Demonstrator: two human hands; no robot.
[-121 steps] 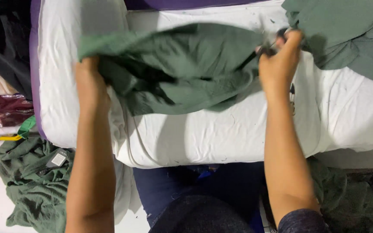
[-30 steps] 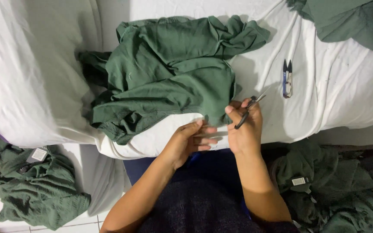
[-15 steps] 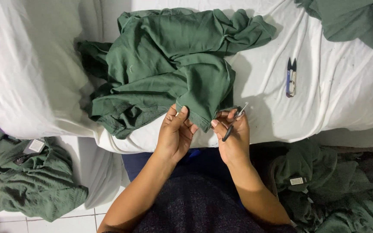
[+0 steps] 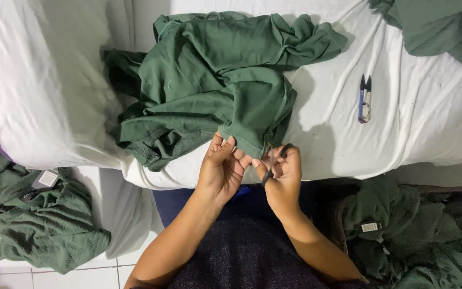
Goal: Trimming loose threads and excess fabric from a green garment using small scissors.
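1. Left hand [image 4: 221,170] pinches the hem of the green shirt [image 4: 215,85] at its near corner, fingers closed on the fabric edge.
2. Right hand [image 4: 283,172] is curled shut around a small dark tool [image 4: 274,165], likely a thread clipper; its tip sits at the hem just beside the left fingers. Blurred, so the blade state cannot be told.
3. The shirt lies bunched on the white sheet [image 4: 54,80], at 12 o'clock from the hands, hem corner hanging toward the person.
4. A spare snipper [image 4: 365,99] lies on the sheet at 2 o'clock, well apart from both hands, untouched.
5. Progress, judged: trimming at the hem looks in hand, this shirt not finished.
6. Left pile [image 4: 33,219] on the floor at 9 o'clock, with a tag showing; right pile [image 4: 418,235] at 4 o'clock, also tagged. Which is done and which is waiting cannot be told.
7. Another green garment [image 4: 439,27] lies on the sheet at 1 o'clock, far corner.
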